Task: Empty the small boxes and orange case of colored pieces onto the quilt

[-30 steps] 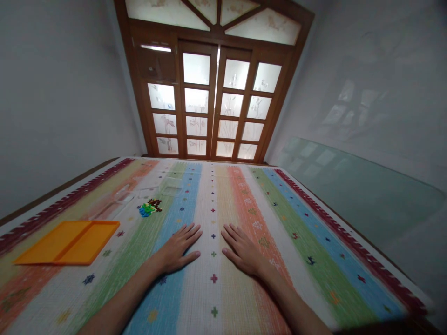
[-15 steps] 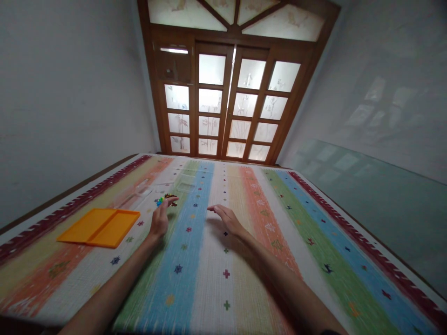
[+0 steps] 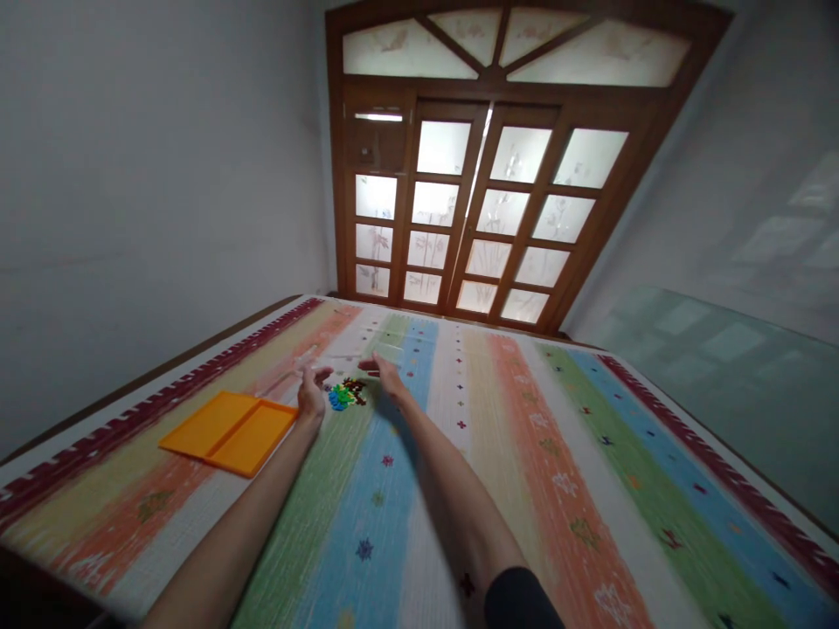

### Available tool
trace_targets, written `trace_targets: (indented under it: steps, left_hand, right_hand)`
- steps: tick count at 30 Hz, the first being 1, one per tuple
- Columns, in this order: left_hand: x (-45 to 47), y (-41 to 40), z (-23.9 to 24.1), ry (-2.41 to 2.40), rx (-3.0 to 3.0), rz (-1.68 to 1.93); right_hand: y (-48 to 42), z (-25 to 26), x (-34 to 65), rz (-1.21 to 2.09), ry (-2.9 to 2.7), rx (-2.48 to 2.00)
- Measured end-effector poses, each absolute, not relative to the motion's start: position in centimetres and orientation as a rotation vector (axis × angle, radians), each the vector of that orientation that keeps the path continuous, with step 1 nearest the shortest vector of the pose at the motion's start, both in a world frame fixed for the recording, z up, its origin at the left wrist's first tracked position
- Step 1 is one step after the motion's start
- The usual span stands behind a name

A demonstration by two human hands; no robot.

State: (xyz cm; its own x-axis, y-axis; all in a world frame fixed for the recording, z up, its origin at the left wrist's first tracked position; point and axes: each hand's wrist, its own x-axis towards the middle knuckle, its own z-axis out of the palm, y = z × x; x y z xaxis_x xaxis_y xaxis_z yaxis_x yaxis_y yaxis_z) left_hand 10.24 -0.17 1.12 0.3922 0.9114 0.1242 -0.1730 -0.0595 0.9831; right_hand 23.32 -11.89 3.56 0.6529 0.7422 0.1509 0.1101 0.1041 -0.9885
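Observation:
A small heap of blue, green, yellow and dark brown pieces lies on the striped cloth, too small to name by kind. My left hand is at the heap's left side, between it and an orange case. Its fingers are apart from one another and hold nothing that I can see. On the far right of the heap, my right hand reaches in with its fingers stretched out toward the left. It is empty too. The orange case lies opened flat, with a ridge between its two halves.
Clear plastic containers, hard to make out, stand behind my hands. A striped tablecloth covers the large table. Beyond its far edge is a wooden door with glass panes, and walls rise on both sides.
My right hand has moved left and farther away, to the heap. My left hand has shifted from over the heap to its left side. The view has turned left.

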Motion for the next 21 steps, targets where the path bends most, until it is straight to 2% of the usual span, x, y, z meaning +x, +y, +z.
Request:
trace_targets:
  steps: [8, 21]
  left_hand:
    - [12.4, 1.1, -0.8, 0.776, 1.308, 1.011]
    - [12.7, 1.9, -0.7, 0.652, 1.219, 0.947]
  right_hand:
    - [-9.1, 1.7, 23.5, 0.625, -0.751, -1.343]
    - [-6.1, 1.2, 22.1, 0.771, -0.805, -1.232]
